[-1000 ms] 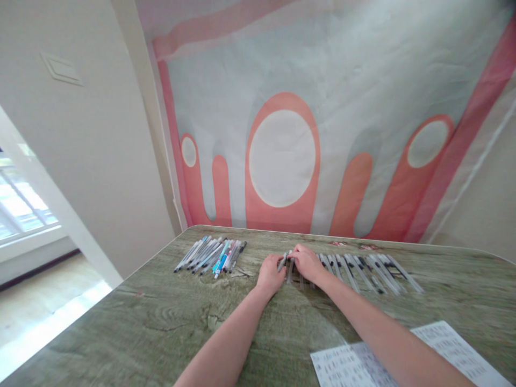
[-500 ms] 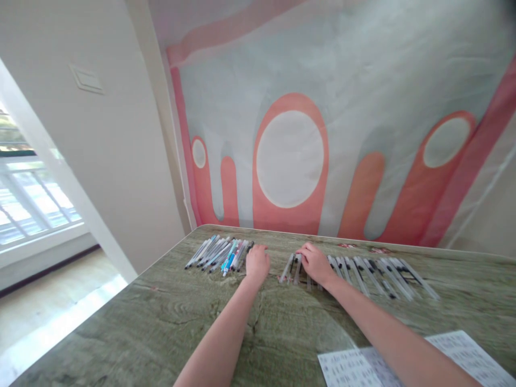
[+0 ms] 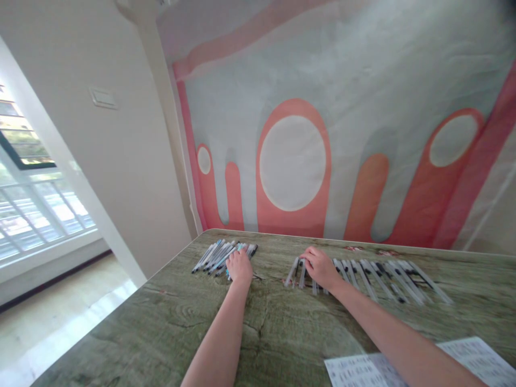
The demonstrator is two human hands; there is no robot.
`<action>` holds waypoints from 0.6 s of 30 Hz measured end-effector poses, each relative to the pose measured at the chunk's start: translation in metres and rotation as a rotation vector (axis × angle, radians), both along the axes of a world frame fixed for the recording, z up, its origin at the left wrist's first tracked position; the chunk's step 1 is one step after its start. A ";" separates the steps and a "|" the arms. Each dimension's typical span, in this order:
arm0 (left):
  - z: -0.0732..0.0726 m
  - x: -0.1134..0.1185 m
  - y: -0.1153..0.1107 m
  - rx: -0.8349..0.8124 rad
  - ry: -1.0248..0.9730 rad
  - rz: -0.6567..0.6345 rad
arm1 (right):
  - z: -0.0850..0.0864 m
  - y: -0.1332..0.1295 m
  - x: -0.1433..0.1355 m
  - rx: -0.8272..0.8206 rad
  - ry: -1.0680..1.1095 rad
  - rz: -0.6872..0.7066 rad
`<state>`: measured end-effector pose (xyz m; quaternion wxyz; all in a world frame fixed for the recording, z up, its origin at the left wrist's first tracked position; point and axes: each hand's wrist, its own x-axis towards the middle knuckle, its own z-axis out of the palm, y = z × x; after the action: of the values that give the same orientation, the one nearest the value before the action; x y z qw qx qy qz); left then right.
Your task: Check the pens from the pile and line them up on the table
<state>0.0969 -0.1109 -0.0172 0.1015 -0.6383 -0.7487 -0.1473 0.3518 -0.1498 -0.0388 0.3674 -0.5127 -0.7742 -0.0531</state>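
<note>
Your left hand (image 3: 239, 265) is over the pens (image 3: 212, 256), left of centre
Your right covers more pens (image 3: 371, 277), right of centre; you can't tell either hand's grip

Green-brown wood-grain table (image 3: 201, 322) with rounded far corner; its back edge runs along a grey wall covering (image 3: 355, 70) printed with coral-red columns and pale ovals, creases visible across the upper part. Magenta-pink band (image 3: 479, 161) borders the covering at right. To the left, a plain off-white wall (image 3: 133, 177) carries a white rectangular switch plate (image 3: 104, 99). Beyond its slanting white edge, a window (image 3: 36, 199) shows white railings and a dark-framed pane, outdoor detail partly washed out. Pale, glossy floor (image 3: 76, 317) lies below, with a dark baseboard strip (image 3: 56, 279). Bright daylight reflects off the floor.
</note>
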 end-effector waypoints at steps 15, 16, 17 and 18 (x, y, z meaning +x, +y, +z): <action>-0.003 -0.011 0.010 -0.105 -0.047 0.053 | 0.000 -0.001 0.001 0.000 -0.006 0.003; -0.003 -0.012 0.010 -0.105 -0.059 0.055 | 0.000 -0.001 0.001 -0.002 -0.006 0.002; -0.003 -0.012 0.009 -0.092 -0.069 0.056 | 0.000 -0.001 0.001 -0.003 -0.004 0.003; -0.001 -0.011 0.008 -0.068 -0.079 0.056 | 0.001 -0.001 0.001 -0.004 -0.002 0.007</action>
<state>0.0855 -0.1028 -0.0182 0.0544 -0.6141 -0.7741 -0.1438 0.3525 -0.1508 -0.0382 0.3659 -0.5109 -0.7762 -0.0509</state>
